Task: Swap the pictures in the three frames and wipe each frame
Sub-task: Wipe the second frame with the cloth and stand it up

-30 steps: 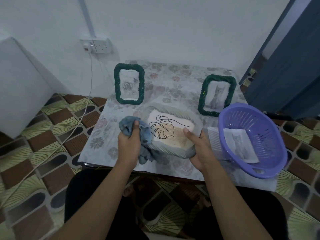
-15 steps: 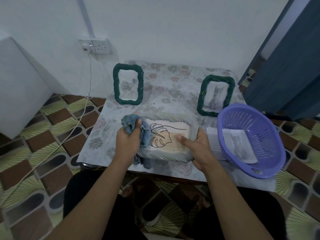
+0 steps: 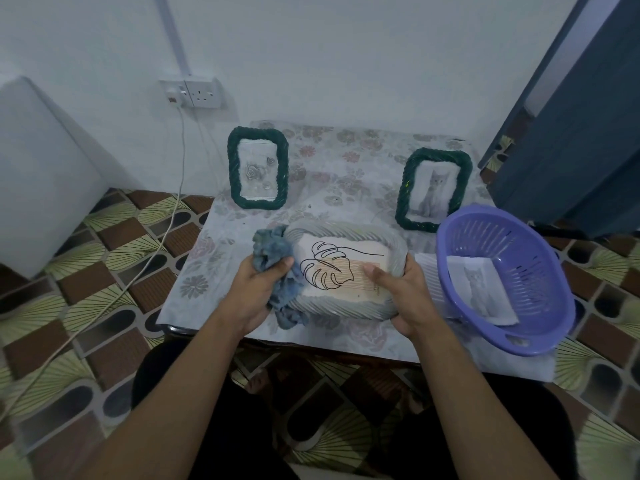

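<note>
A pale grey rope-edged frame point(image 3: 349, 233) with a leaf line drawing lies flat near the table's front edge. My left hand point(image 3: 254, 289) presses a crumpled blue cloth point(image 3: 273, 252) against the frame's left end. My right hand point(image 3: 403, 294) grips the frame's right end, thumb on the glass. Two dark green frames stand upright behind: one point(image 3: 258, 168) at the left with a rose picture, one point(image 3: 433, 190) at the right with a cat picture.
A purple plastic basket point(image 3: 540, 327) holding a loose cat picture point(image 3: 481, 289) sits tilted at the table's right front. The small table point(image 3: 214, 271) has a floral cover. A wall socket point(image 3: 192, 93) and cable are at the left; a dark blue door point(image 3: 585, 133) stands at the right.
The pale frame was tilted up toward me; it now lies flatter on the table. My left hand with the cloth stays at its left end, my right hand shifted to the right rim.
</note>
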A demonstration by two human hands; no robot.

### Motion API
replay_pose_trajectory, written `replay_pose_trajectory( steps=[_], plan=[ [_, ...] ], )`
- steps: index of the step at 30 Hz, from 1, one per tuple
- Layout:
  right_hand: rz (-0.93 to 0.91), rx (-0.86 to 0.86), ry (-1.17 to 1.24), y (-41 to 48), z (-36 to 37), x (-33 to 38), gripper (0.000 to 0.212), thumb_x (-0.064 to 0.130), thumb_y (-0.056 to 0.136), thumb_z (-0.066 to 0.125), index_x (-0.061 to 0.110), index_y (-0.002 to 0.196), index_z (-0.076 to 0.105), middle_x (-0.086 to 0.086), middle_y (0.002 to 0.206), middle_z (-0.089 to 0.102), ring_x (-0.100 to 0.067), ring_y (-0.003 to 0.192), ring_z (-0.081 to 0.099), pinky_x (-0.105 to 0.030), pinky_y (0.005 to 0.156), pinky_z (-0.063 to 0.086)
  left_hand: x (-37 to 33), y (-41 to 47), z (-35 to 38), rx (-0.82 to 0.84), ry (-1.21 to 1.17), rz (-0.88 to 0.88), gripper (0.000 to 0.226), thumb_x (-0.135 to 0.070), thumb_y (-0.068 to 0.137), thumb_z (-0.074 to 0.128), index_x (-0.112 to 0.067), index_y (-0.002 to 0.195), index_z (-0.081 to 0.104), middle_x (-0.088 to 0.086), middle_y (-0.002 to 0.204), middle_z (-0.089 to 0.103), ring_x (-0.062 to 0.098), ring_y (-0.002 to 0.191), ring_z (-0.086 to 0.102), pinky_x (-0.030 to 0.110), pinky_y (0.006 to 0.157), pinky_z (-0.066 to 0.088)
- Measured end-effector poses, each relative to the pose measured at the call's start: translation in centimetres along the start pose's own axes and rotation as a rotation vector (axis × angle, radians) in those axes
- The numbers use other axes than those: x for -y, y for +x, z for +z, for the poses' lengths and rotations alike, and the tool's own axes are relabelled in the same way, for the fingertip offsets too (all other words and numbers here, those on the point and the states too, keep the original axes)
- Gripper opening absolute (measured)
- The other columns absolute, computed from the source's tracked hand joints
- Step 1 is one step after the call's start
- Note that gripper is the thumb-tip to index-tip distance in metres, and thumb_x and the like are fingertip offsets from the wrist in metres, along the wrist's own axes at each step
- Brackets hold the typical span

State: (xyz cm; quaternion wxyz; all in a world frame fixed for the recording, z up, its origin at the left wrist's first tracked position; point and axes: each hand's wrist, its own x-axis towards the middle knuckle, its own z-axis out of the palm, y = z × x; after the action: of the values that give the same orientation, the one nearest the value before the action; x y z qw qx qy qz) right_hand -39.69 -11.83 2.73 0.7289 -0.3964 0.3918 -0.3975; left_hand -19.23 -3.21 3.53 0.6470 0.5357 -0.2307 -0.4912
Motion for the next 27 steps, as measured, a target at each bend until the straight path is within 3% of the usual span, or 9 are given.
replay_pose_trajectory(
  steps=[3, 5, 9, 16, 23, 27],
  plan=[
    [-0.008, 0.008, -0.001, 0.0, 0.0, -0.1, 0.054, 0.004, 0.069, 0.077, 0.010, 0.119, 0.058, -0.016, 0.113, 0.072, -0.034, 0.105, 0.069, -0.051, 0.091, 0.055, 0.2, 0.4, 0.0, -0.049, 0.002, 0.017, 0.011, -0.003, 0.095, 0.056, -0.005, 0.096, 0.067, 0.006, 0.089, 0.076, 0.022, 0.086, 0.072, 0.035, 0.077, 0.059],
    [-0.014, 0.008, -0.021, -0.1, 0.3, -0.1, 0.056, 0.002, 0.072, 0.076, 0.004, 0.123, 0.056, -0.017, 0.112, 0.072, -0.034, 0.104, 0.069, -0.047, 0.086, 0.058, 0.5, 0.5, 0.4, -0.104, 0.077, 0.059, 0.011, -0.010, 0.095, 0.059, -0.010, 0.089, 0.068, 0.004, 0.084, 0.075, 0.021, 0.084, 0.071, 0.038, 0.081, 0.057],
    [-0.023, 0.004, -0.066, -0.2, 0.8, -0.4, 0.045, -0.005, 0.080, 0.073, 0.004, 0.121, 0.057, -0.015, 0.109, 0.073, -0.031, 0.101, 0.071, -0.038, 0.076, 0.060, 0.9, 0.7, 1.5, -0.286, 0.203, 0.122, 0.012, -0.023, 0.096, 0.062, -0.014, 0.089, 0.068, -0.001, 0.083, 0.072, 0.011, 0.078, 0.070, 0.025, 0.068, 0.056],
    [-0.004, 0.018, -0.069, -0.1, 0.8, -0.5, 0.052, -0.005, 0.080, 0.074, 0.000, 0.128, 0.054, -0.019, 0.115, 0.070, -0.034, 0.105, 0.069, -0.040, 0.078, 0.060, 1.3, 1.1, 0.8, -0.405, 0.398, 0.154, 0.041, -0.053, 0.090, 0.061, -0.018, 0.072, 0.067, 0.006, 0.070, 0.069, 0.024, 0.068, 0.067, 0.040, 0.064, 0.053],
    [0.023, -0.028, 0.020, -0.4, -0.2, -0.9, 0.048, -0.005, 0.080, 0.071, 0.004, 0.125, 0.056, -0.016, 0.111, 0.073, -0.033, 0.102, 0.070, -0.045, 0.080, 0.060, 0.6, 0.9, 1.1, -0.295, 0.234, 0.055, 0.026, -0.032, 0.096, 0.061, -0.013, 0.080, 0.069, 0.000, 0.069, 0.069, 0.013, 0.067, 0.066, 0.029, 0.062, 0.053],
    [0.032, -0.027, 0.044, -0.4, -1.1, -0.4, 0.048, -0.004, 0.078, 0.071, 0.004, 0.123, 0.057, -0.017, 0.111, 0.072, -0.034, 0.102, 0.070, -0.046, 0.080, 0.060, 0.7, 0.5, 0.0, 0.023, 0.150, -0.027, 0.014, -0.005, 0.097, 0.055, -0.004, 0.090, 0.067, 0.007, 0.085, 0.073, 0.021, 0.083, 0.069, 0.036, 0.079, 0.057]
  ],
)
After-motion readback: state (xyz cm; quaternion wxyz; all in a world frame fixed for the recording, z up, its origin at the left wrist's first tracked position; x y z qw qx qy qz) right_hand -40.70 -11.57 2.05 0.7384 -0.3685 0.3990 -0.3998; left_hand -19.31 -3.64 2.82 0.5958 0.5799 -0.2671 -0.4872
